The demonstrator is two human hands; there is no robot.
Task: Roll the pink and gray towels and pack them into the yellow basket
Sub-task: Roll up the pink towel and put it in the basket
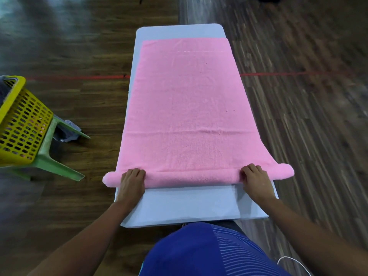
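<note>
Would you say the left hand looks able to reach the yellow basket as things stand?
Probably yes: nothing stands between the left hand and the yellow basket on its green stool, but it must release the pink towel.

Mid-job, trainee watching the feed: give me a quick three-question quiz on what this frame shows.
1. True or false: the yellow basket stands on the table.
2. How much of the pink towel is rolled? A) only the near end B) about half C) all of it
3. Fill in: the left hand and the right hand both grip the ____ end of the towel.
Key: 1 false, it sits on the green stool to the person's left. 2 A. 3 rolled.
</note>
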